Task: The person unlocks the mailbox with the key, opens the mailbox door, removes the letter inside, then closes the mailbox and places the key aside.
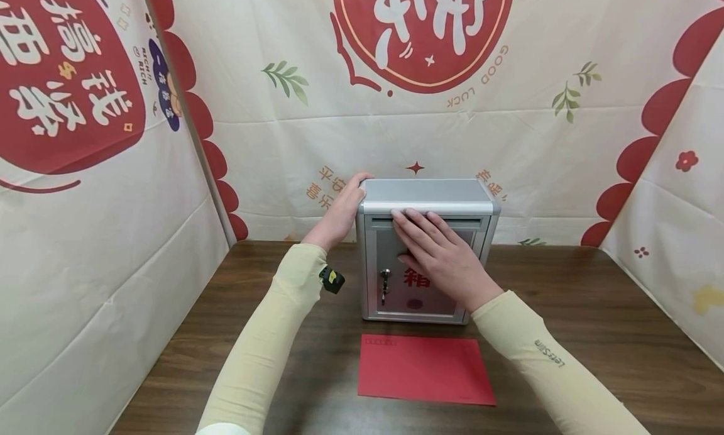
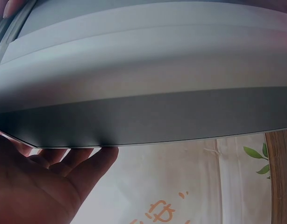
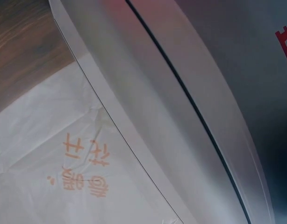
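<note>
A silver metal letter box point(image 1: 427, 196) stands upright on the table, with a slot near the top of its front. A lock with keys point(image 1: 385, 285) sits at the left of the front panel, beside red lettering. My left hand point(image 1: 339, 216) holds the box's upper left rear edge; in the left wrist view its fingers point(image 2: 94, 163) reach behind that edge. Lying flat against the front, my right hand point(image 1: 444, 257) has straight fingers that touch the slot's rim and cover part of the lettering. The right wrist view shows the box's side point(image 3: 148, 107) but not the hand.
A red envelope point(image 1: 424, 369) lies flat on the brown wooden table point(image 1: 577, 334), just in front of the box. Behind the box hangs a printed cloth backdrop point(image 1: 543, 146), with another cloth wall point(image 1: 164, 259) at the left.
</note>
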A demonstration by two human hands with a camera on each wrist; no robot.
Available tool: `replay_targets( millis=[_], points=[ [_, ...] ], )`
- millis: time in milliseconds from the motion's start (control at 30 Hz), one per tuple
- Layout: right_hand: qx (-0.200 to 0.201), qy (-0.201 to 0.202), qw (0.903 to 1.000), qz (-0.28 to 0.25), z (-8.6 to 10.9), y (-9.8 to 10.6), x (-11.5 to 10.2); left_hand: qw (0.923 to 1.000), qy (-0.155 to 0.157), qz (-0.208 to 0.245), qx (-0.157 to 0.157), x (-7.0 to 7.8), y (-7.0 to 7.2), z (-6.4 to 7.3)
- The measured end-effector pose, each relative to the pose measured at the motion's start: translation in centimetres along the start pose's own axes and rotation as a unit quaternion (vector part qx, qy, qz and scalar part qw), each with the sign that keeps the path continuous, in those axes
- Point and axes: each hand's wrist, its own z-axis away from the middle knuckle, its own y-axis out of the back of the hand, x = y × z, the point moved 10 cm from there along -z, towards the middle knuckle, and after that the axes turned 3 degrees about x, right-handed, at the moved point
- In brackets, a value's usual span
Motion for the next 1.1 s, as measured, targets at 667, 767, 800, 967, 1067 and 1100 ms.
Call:
replay_targets(
  millis=[667,767,800,967,1067,1100],
  points=[
    [0.010,-0.021,0.9975,-0.066,0.3,0.8,-1.1,0.9998,-0.016,-0.014,0.008,0.1,0.1,0.0],
    [0.036,-0.022,0.9962,-0.076,0.6,1.4,-1.8,0.9998,-0.014,-0.014,0.005,0.1,0.0,0.0],
    [0.043,-0.024,0.9955,-0.080,0.7,1.6,-2.0,0.9998,-0.014,-0.012,0.004,0.0,0.0,0.0],
    [0.055,-0.052,0.9917,-0.104,1.2,2.1,-3.1,1.0000,-0.003,-0.005,-0.004,0.0,0.0,-0.1],
    [0.037,-0.085,0.9879,-0.125,1.5,1.8,-3.4,0.9999,0.005,0.000,-0.011,0.7,0.0,0.2],
    [0.025,-0.100,0.9856,-0.134,1.7,1.5,-3.4,0.9999,0.007,0.000,-0.012,1.2,0.0,0.5]
  ],
)
